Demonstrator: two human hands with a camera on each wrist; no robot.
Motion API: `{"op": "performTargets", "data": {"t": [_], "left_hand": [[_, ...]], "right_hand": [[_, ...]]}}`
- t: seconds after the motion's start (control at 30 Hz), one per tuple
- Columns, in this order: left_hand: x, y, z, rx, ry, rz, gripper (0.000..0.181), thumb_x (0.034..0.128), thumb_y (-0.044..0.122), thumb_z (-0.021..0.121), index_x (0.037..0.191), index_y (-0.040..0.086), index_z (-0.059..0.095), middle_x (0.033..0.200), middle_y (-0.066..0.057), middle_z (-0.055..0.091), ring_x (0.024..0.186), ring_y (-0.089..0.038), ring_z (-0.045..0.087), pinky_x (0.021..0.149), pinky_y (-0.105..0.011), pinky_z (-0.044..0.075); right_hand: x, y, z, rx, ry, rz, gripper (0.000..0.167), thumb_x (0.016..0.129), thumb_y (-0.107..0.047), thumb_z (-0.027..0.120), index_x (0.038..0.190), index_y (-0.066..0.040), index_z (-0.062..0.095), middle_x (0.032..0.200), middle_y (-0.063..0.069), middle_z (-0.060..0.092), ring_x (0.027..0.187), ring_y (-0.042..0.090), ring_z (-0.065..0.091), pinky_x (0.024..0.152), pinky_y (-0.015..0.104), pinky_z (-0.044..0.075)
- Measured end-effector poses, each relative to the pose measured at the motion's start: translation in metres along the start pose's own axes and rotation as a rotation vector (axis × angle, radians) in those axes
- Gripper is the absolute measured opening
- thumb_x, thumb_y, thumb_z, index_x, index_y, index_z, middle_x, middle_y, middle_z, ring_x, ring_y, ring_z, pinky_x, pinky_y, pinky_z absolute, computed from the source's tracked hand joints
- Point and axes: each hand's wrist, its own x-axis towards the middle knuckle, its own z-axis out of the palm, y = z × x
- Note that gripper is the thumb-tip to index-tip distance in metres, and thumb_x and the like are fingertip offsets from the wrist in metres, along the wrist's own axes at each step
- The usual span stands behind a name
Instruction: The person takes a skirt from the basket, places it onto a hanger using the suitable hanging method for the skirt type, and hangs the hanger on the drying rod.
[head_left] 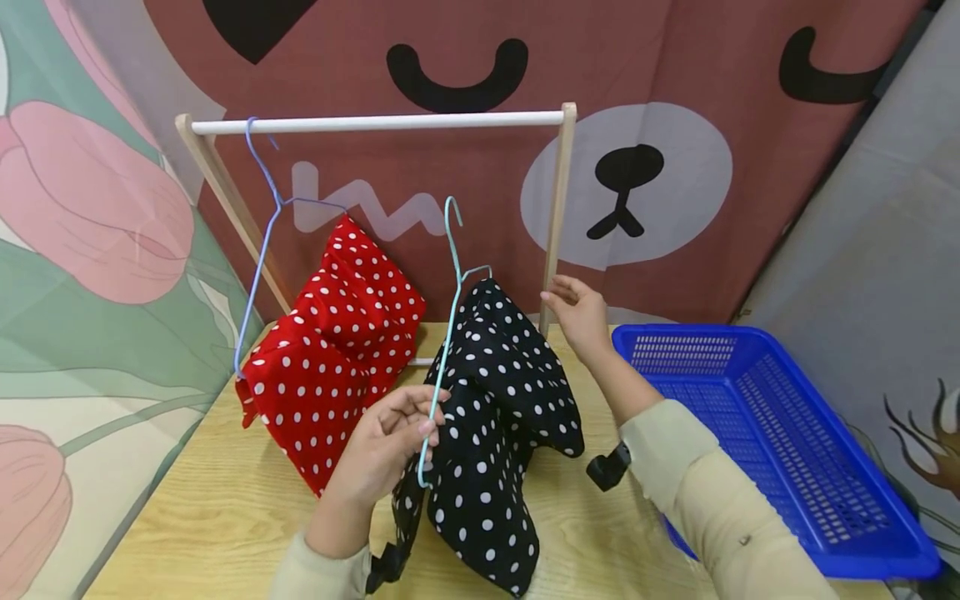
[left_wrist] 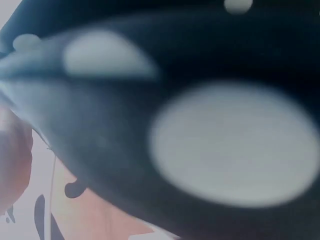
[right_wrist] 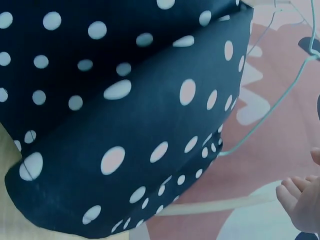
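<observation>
A mint-green hanger [head_left: 453, 317] carries a black cloth with white dots [head_left: 487, 433] in front of the rack. My left hand [head_left: 393, 429] pinches the hanger near its lower left end. Away from the cloth, my right hand [head_left: 581, 317] is raised beside the rack's right post, fingers loosely bent and holding nothing. The dotted cloth [left_wrist: 125, 125] fills most of the left wrist view, blurred. In the right wrist view the cloth [right_wrist: 150, 125] hangs from the hanger [right_wrist: 280, 102], and the right hand [right_wrist: 302, 205] shows at the right edge.
A rack with a white bar [head_left: 375, 123] and wooden posts stands on the wooden table [head_left: 187, 508]. On its left end hangs a purple-blue hanger [head_left: 262, 250] with a red dotted cloth [head_left: 337, 342]. A blue plastic basket [head_left: 847, 450] sits to the right.
</observation>
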Motion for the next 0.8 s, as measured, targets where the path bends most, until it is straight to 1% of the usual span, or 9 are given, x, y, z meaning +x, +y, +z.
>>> {"op": "performTargets", "data": {"t": [0.07, 0.13, 0.2, 0.3, 0.4, 0.47, 0.57, 0.7, 0.8], "left_hand": [[0.002, 0.002, 0.000, -0.012, 0.016, -0.009, 0.025, 0.0852, -0.005, 0.044, 0.109, -0.001, 0.050, 0.086, -0.005, 0.053, 0.070, -0.009, 0.051, 0.057, -0.018, 0.047], [0.004, 0.004, -0.001, -0.019, 0.020, -0.009, 0.024, 0.0850, -0.006, 0.044, 0.108, -0.001, 0.051, 0.086, -0.005, 0.053, 0.070, -0.009, 0.051, 0.058, -0.018, 0.047], [0.006, 0.007, -0.002, -0.022, 0.010, 0.002, 0.025, 0.0853, -0.006, 0.043, 0.108, -0.001, 0.051, 0.086, -0.005, 0.053, 0.070, -0.009, 0.051, 0.059, -0.018, 0.047], [0.010, 0.010, -0.003, -0.018, -0.019, 0.033, 0.025, 0.0859, -0.006, 0.041, 0.109, -0.002, 0.049, 0.087, -0.004, 0.053, 0.071, -0.009, 0.051, 0.060, -0.018, 0.047], [0.015, 0.012, -0.004, -0.012, -0.024, 0.048, 0.025, 0.0859, -0.004, 0.043, 0.109, -0.002, 0.050, 0.087, -0.005, 0.053, 0.071, -0.009, 0.051, 0.060, -0.018, 0.047], [0.018, 0.014, -0.006, 0.001, -0.020, 0.059, 0.024, 0.0857, -0.004, 0.044, 0.109, -0.002, 0.050, 0.086, -0.005, 0.053, 0.070, -0.009, 0.051, 0.060, -0.018, 0.047], [0.021, 0.016, -0.009, 0.020, -0.012, 0.077, 0.024, 0.0857, -0.005, 0.043, 0.109, -0.003, 0.050, 0.086, -0.005, 0.053, 0.070, -0.010, 0.051, 0.060, -0.018, 0.047], [0.025, 0.019, -0.013, 0.028, -0.002, 0.085, 0.025, 0.0856, -0.006, 0.042, 0.109, -0.003, 0.050, 0.086, -0.006, 0.052, 0.070, -0.010, 0.050, 0.060, -0.018, 0.046], [0.029, 0.021, -0.014, 0.024, -0.010, 0.087, 0.025, 0.0858, -0.006, 0.041, 0.109, -0.003, 0.050, 0.087, -0.006, 0.052, 0.071, -0.011, 0.050, 0.061, -0.018, 0.046]], "right_hand": [[0.007, 0.001, -0.001, -0.036, 0.030, -0.002, 0.038, 0.083, -0.010, 0.056, 0.117, 0.005, 0.049, 0.111, 0.019, 0.054, 0.101, 0.026, 0.052, 0.083, 0.035, 0.042], [0.013, 0.001, -0.001, -0.073, 0.045, -0.001, 0.041, 0.083, -0.010, 0.056, 0.119, 0.004, 0.046, 0.114, 0.019, 0.052, 0.103, 0.026, 0.051, 0.083, 0.034, 0.042], [0.018, 0.002, -0.001, -0.129, 0.039, 0.001, 0.044, 0.084, -0.012, 0.055, 0.123, 0.004, 0.042, 0.118, 0.018, 0.049, 0.106, 0.026, 0.048, 0.085, 0.033, 0.040], [0.023, 0.001, -0.001, -0.209, 0.006, 0.011, 0.050, 0.085, -0.014, 0.054, 0.128, 0.003, 0.035, 0.125, 0.018, 0.043, 0.110, 0.027, 0.045, 0.084, 0.034, 0.041], [0.029, 0.000, -0.001, -0.276, -0.010, 0.006, 0.054, 0.086, -0.016, 0.052, 0.131, 0.002, 0.029, 0.128, 0.017, 0.039, 0.112, 0.028, 0.042, 0.086, 0.035, 0.040], [0.033, -0.002, 0.000, -0.285, -0.002, -0.001, 0.055, 0.086, -0.017, 0.052, 0.132, 0.002, 0.028, 0.129, 0.017, 0.038, 0.113, 0.027, 0.042, 0.087, 0.035, 0.039], [0.038, -0.006, 0.001, -0.256, -0.003, -0.013, 0.056, 0.086, -0.017, 0.052, 0.132, 0.002, 0.027, 0.128, 0.018, 0.038, 0.114, 0.028, 0.041, 0.088, 0.034, 0.038], [0.041, -0.011, 0.002, -0.209, -0.018, -0.001, 0.057, 0.086, -0.016, 0.052, 0.133, 0.002, 0.025, 0.127, 0.020, 0.039, 0.114, 0.027, 0.041, 0.087, 0.033, 0.038], [0.045, -0.012, 0.002, -0.217, -0.009, 0.015, 0.056, 0.087, -0.016, 0.051, 0.133, 0.002, 0.026, 0.127, 0.019, 0.039, 0.114, 0.026, 0.040, 0.088, 0.033, 0.038]]}}
